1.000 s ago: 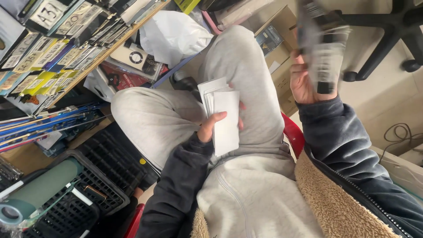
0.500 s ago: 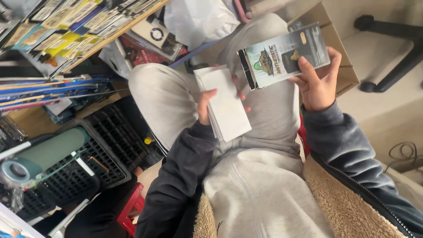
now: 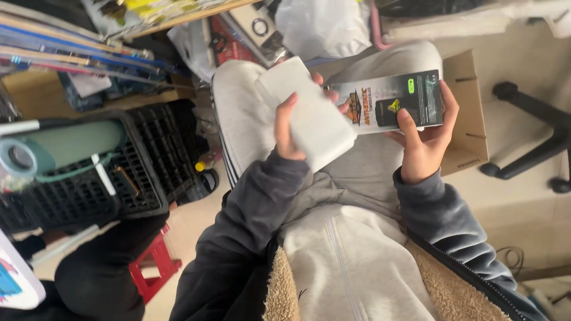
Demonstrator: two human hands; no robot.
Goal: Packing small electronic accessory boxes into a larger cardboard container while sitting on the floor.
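Seated figure seen from above, with the grey-trousered lap [image 3: 380,178] as landmark. Nearest you, over the middle of the lap, your left hand [image 3: 288,128] is closed around a stack of plain white flat sleeves [image 3: 312,116]: the thumb lies across the stack's near long edge and fingertips show past its far edge. At least two sleeves are visible at the upper corner, but the exact count cannot be told.

Just right of the stack, over the lap's right side, your right hand [image 3: 425,139] grasps one flat black rectangular retail packet with a printed face [image 3: 389,101], thumb on the face and fingers wrapped behind its right end. The packet's long axis runs left to right across the lap, tilted slightly up at the right. The stack's long axis runs diagonally from upper left to lower right. The packet's left end meets the stack's right edge, touching or slightly tucked behind it; which one cannot be told. The left hand is nearer the stack, the right nearer the packet, and the two hands are close together.

Beyond the lap's right side sits one open brown cardboard box [image 3: 470,113], partly behind the packet. Left of the lap stands one black plastic lattice crate [image 3: 107,178] holding a pale green roll [image 3: 65,145]. Below the crate is one red stool [image 3: 151,264].
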